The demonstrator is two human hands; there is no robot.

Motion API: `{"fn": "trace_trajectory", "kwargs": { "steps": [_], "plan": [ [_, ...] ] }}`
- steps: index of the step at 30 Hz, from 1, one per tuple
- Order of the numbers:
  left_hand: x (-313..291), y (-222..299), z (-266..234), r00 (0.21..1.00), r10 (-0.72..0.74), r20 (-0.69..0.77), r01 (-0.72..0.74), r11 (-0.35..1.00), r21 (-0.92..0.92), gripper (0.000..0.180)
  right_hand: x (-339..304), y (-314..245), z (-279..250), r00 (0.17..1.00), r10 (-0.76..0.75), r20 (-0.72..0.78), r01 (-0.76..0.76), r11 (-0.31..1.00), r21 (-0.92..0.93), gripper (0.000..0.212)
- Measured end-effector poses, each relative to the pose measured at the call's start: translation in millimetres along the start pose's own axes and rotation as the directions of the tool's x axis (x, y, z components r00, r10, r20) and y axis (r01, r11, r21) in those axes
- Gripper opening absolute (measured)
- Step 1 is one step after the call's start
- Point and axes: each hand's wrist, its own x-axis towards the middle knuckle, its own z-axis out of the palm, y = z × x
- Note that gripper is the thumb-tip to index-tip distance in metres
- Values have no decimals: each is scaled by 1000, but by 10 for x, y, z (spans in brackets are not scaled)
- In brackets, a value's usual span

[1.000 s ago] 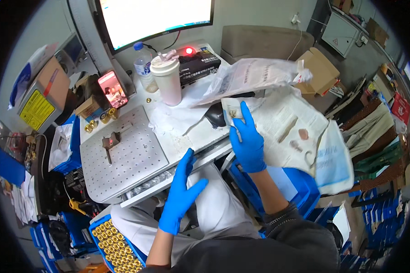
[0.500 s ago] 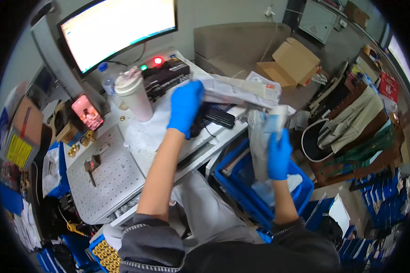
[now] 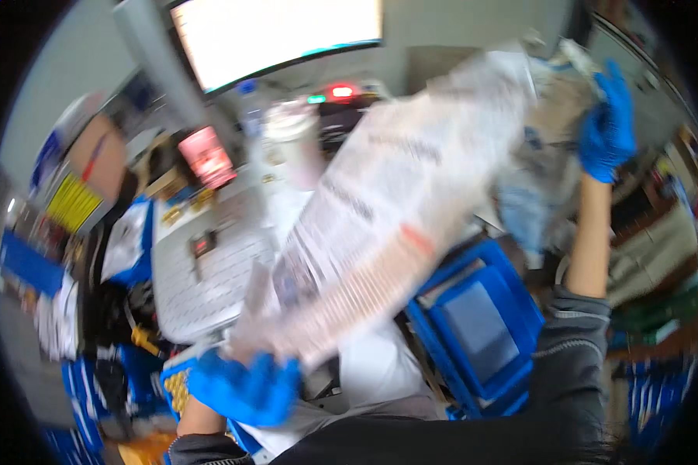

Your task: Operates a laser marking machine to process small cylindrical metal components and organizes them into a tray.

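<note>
A large printed newspaper sheet (image 3: 411, 163), blurred by motion, stretches diagonally across the middle of the view. At its lower left end, my blue-gloved left hand (image 3: 244, 387) has its fingers curled on the edge. My right hand (image 3: 609, 128), also gloved in blue, is raised at the upper right. It is closed on a crumpled clear plastic bag (image 3: 531, 198) that hangs beside the sheet's far end. Whether my right hand also grips the paper is hard to make out. Below the sheet stands a blue bin (image 3: 512, 291) with a flat, pale bottom.
Behind the sheet, a white lidded cup (image 3: 293, 136) and a water bottle (image 3: 250, 108) stand on the desk below a lit monitor (image 3: 279, 35). To the left are a perforated metal plate (image 3: 202, 291), a phone (image 3: 207, 157) and brass parts (image 3: 202, 203).
The newspaper has been lifted off the desk and spread out. My left hand has come down toward my body; my right hand has risen from the bin with the plastic bag.
</note>
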Motion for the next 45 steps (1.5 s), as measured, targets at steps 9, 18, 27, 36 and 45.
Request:
{"fn": "trace_trajectory", "kwargs": {
  "steps": [9,18,27,36,45],
  "plan": [
    [-2084,-564,-1979,779,371,505,-544,800,253,29,-427,-746,645,989,-70,134,21,943,333,31],
    [-3247,-610,-2582,718,-538,442,-8,629,778,52,-2426,-279,1042,481,2,876,-620,708,339,48],
    [-4386,-623,-2392,448,-768,458,209,588,781,54,-1861,-514,480,163,185,969,-460,883,-91,51],
    [-4708,-459,-2048,162,-873,461,385,485,785,68,-366,-5527,-706,564,-721,402,-578,3,816,25],
    [-4723,-232,-1857,25,-952,305,579,263,772,58,-1247,-8784,-1580,571,-814,-110,-267,-311,912,52]
  ]
}}
